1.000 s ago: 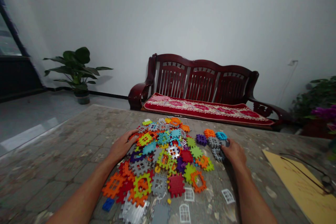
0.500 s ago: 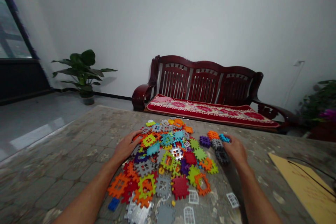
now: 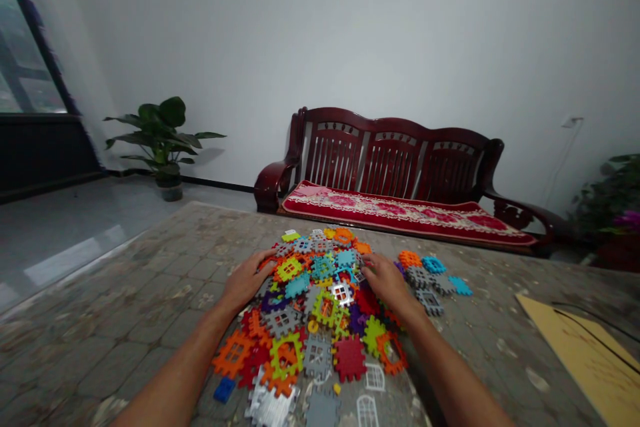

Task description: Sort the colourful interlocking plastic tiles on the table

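Note:
A broad heap of colourful interlocking plastic tiles (image 3: 283, 317) lies before me, some solid, some with window-like openings. My left hand (image 3: 247, 281) rests at the heap's left edge, thumb and fingers apart, nearest a yellow-green window tile (image 3: 289, 269). Over the heap's right side, my right hand (image 3: 389, 282) reaches with thumb and fingertips slightly apart by small grey and white pieces; nothing shows held in it. A red tile (image 3: 367, 301) is partly under this hand. To its right sits a smaller group with an orange tile (image 3: 410, 259), a blue ring-like tile (image 3: 433, 265) and grey tiles (image 3: 429, 302).
White window frames (image 3: 367, 410) and a blue block (image 3: 225, 389) lie near the front of the cloth-covered table (image 3: 125, 307). A yellow board (image 3: 575, 353) with a dark cable is at the right. Behind stands a wooden bench (image 3: 390, 153).
My right hand has moved left from the smaller group onto the main heap, uncovering blue and grey tiles at the right. My left hand stays at the heap's left edge.

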A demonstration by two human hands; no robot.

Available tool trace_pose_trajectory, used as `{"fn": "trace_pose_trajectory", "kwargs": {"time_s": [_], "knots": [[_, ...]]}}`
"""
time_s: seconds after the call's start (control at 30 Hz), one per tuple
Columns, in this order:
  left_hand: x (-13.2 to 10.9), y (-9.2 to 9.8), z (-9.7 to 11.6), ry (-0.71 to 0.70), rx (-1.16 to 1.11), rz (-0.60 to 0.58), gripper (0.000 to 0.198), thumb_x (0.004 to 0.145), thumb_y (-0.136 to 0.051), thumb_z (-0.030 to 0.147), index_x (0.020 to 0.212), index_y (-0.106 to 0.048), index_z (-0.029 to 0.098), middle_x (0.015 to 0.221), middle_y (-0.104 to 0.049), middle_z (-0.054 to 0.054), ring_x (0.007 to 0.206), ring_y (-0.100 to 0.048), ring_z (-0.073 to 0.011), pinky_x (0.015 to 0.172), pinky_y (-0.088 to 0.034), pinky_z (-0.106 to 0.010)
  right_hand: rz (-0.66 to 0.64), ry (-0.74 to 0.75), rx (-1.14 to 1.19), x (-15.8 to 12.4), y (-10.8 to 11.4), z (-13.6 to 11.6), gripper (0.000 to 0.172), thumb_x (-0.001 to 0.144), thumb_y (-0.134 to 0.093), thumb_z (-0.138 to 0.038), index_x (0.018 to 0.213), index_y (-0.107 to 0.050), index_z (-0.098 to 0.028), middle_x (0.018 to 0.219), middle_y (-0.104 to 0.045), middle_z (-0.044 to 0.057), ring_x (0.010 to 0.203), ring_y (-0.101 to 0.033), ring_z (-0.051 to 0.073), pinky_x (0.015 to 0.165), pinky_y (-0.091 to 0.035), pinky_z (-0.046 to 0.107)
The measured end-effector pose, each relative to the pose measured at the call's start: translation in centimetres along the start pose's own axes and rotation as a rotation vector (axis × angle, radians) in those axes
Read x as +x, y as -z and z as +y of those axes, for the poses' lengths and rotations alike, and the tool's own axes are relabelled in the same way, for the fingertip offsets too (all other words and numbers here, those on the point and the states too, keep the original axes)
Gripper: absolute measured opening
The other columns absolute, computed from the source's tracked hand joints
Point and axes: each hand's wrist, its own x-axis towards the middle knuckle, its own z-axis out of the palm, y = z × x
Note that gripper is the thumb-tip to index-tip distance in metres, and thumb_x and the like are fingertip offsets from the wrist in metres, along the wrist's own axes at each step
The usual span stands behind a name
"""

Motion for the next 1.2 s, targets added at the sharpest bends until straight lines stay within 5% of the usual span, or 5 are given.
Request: {"fn": "trace_pose_trajectory", "kwargs": {"time_s": [0.2, 0.6, 0.97, 1.2], "knots": [[0.0, -0.1, 0.0, 0.004, 0.001, 0.001, 0.054, 0.088, -0.039, 0.050, 0.130, -0.060, 0.024, 0.136, -0.062, -0.005, 0.123, -0.057, -0.0266, 0.108, -0.040, -0.042, -0.148, -0.046, -0.225, 1.6, 0.2, -1.8, 0.035, 0.089, -0.053, -0.033, 0.121, -0.063, -0.023, 0.119, -0.069, 0.006, 0.108, -0.060, 0.022, 0.090, -0.040, 0.028], [0.0, 0.0, 0.0, -0.003, 0.000, 0.001, 0.054, 0.087, -0.039, 0.052, 0.129, -0.060, 0.024, 0.136, -0.062, -0.004, 0.122, -0.058, -0.0267, 0.107, -0.040, -0.041, -0.104, -0.022, -0.452, 0.9, 0.4, -3.7, 0.033, 0.098, -0.036, -0.019, 0.111, -0.066, -0.020, 0.107, -0.073, 0.010, 0.094, -0.068, 0.022, 0.080, -0.044, 0.031], [0.2, -0.2, -0.1, -0.008, -0.026, 0.025, 0.055, 0.085, -0.042, 0.053, 0.128, -0.062, 0.024, 0.133, -0.064, -0.004, 0.120, -0.059, -0.0267, 0.106, -0.042, -0.041, 0.164, 0.136, -0.081, -3.3, 1.5, 0.0, 0.028, 0.090, -0.048, -0.019, 0.110, -0.067, -0.023, 0.117, -0.070, 0.005, 0.108, -0.063, 0.018, 0.096, -0.046, 0.030], [0.1, -0.2, -0.1, 0.017, -0.030, 0.018, 0.056, 0.085, -0.041, 0.054, 0.128, -0.061, 0.025, 0.134, -0.063, -0.005, 0.120, -0.058, -0.0268, 0.106, -0.041, -0.041, 0.186, -0.027, 0.099, -5.1, 0.8, 0.4, 0.054, 0.070, -0.048, -0.008, 0.121, -0.062, -0.020, 0.121, -0.067, 0.005, 0.113, -0.062, 0.019, 0.103, -0.045, 0.033]]}}
